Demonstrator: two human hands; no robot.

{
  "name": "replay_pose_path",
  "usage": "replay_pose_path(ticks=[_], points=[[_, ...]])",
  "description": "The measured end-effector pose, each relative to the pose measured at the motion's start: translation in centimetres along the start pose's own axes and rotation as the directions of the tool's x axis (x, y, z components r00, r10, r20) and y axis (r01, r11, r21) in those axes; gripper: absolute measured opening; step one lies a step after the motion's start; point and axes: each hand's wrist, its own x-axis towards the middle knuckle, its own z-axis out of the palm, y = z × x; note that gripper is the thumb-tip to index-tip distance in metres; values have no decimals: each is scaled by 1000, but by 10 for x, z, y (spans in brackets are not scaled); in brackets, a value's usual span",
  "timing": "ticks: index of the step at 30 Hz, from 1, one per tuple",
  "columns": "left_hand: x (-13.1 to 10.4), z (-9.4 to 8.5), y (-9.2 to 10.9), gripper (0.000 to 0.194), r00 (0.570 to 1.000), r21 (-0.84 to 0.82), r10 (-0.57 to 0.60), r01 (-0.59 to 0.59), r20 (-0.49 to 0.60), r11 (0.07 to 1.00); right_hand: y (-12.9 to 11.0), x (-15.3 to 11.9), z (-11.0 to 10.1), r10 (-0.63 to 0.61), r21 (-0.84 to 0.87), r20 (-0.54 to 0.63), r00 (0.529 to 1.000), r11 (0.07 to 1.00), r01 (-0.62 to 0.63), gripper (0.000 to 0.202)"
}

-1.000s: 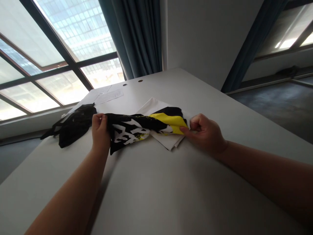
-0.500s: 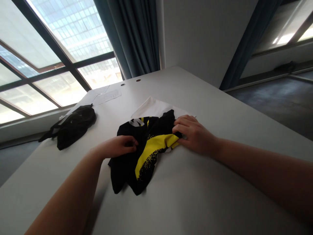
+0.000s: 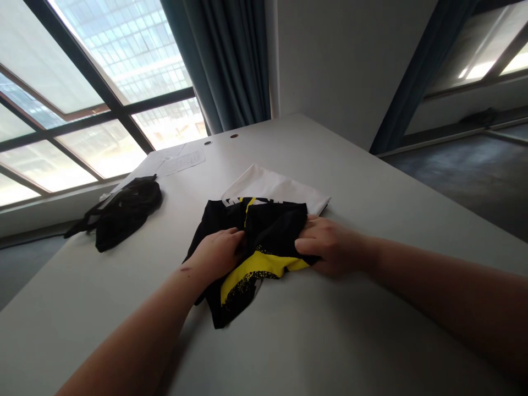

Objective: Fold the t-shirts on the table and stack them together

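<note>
A black garment (image 3: 276,223) with a yellow band and speckled print lies bunched on the white table. My left hand (image 3: 218,253) is on its left part, with fingers curled down into the cloth and the fingertips hidden. At the right end, my right hand (image 3: 330,242) is closed round the edge, thumb on top. Just behind the garment lies a folded white cloth (image 3: 284,187), its near part covered by the black fabric. What exact kind of garment it is, I cannot tell.
A black bag-like item with straps (image 3: 130,212) lies at the table's left edge. Papers (image 3: 181,162) lie farther back near two round holes. Windows stand to the left, and a blue curtain (image 3: 231,66) hangs behind the white table (image 3: 350,319).
My left hand has moved right and farther onto the garment. My right hand has shifted slightly right and nearer, drawing the right end along. The upper part now lies straighter, folded across.
</note>
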Motion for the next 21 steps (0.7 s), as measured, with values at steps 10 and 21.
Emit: replay_pose_path(ticks=[10, 21], points=[[-4, 9, -7, 53, 992, -119, 117, -121, -43, 985, -25, 8, -15, -105, -98, -146, 984, 991, 91, 29], [-8, -36, -59, 13, 732, -738, -539, 73, -417, 671, -18, 7, -7, -41, -17, -180, 983, 999, 39, 24]])
